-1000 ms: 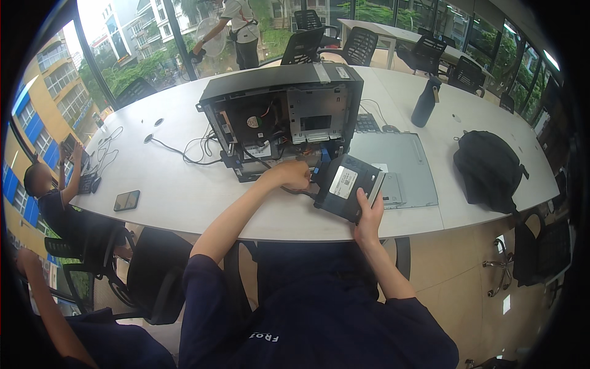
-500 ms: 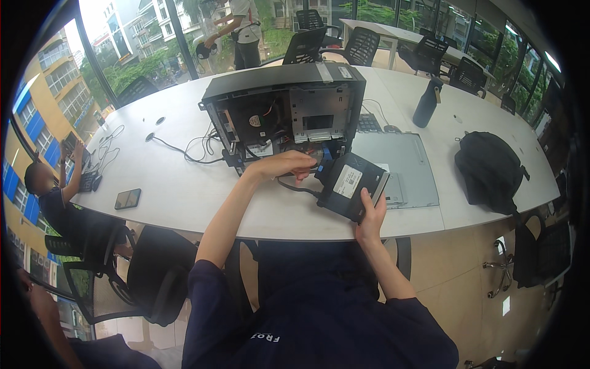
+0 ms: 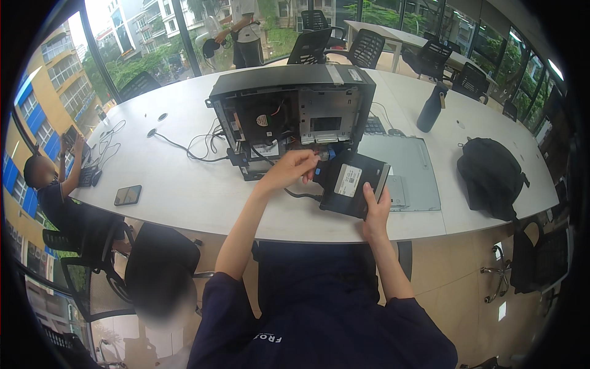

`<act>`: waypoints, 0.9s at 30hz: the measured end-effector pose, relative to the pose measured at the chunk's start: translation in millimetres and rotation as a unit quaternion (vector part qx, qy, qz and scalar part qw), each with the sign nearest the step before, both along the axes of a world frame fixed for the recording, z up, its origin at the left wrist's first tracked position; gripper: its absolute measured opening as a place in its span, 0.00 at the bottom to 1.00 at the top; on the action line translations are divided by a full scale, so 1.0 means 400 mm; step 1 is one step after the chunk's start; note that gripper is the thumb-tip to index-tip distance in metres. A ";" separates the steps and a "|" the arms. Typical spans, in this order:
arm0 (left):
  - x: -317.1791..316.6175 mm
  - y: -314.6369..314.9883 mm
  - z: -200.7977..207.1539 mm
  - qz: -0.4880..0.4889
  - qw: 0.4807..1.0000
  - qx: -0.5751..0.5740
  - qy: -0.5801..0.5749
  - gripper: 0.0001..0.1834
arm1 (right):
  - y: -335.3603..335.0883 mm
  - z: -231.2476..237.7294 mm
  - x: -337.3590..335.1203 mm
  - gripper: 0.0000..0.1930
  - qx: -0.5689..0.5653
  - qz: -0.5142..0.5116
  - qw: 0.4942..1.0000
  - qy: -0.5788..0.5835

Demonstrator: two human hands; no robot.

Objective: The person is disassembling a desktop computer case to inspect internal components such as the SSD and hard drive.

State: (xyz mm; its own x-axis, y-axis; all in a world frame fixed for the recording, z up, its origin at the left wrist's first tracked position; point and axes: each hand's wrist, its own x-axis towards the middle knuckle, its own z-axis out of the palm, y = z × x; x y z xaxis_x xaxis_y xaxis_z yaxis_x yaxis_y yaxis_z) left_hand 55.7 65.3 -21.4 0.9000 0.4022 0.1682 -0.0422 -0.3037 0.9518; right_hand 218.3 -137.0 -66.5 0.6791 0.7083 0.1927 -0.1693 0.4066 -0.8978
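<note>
A black optical drive [image 3: 367, 178] with a white label is gripped at its right edge by my right hand [image 3: 376, 212], thumb on top. A black cable [image 3: 301, 195] runs to the drive's near left corner. My left hand [image 3: 289, 169] is closed in a pinch just left of the drive, near a small blue part; what its fingertips hold, if anything, is hidden. Right behind my hands stands an opened black desktop computer case [image 3: 292, 75], its fan and metal drive bracket [image 3: 326, 101] exposed.
A grey metal side panel [image 3: 412, 163] lies on the white table [image 3: 184, 197] to the right, with a dark bottle [image 3: 432, 109] and a black backpack [image 3: 491, 178] beyond. Leftward are a phone [image 3: 128, 195], loose cables and a seated person [image 3: 46, 190]. Another person stands behind the table.
My left hand has shifted slightly relative to the drive, its fingers more curled. The drive remains in my right hand, turned a little flatter. The whole view has shifted slightly.
</note>
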 end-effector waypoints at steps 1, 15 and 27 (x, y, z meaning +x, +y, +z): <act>-0.002 -0.003 -0.003 0.021 0.998 -0.043 -0.041 0.18 | 0.003 0.009 0.005 0.19 -0.014 0.001 1.000 -0.019; -0.003 -0.021 -0.047 0.115 0.986 -0.041 -0.116 0.19 | 0.048 0.014 0.052 0.18 -0.017 -0.031 0.996 -0.086; -0.022 -0.053 -0.036 0.121 0.986 0.104 -0.039 0.18 | 0.038 0.017 0.037 0.20 -0.016 -0.077 0.996 -0.052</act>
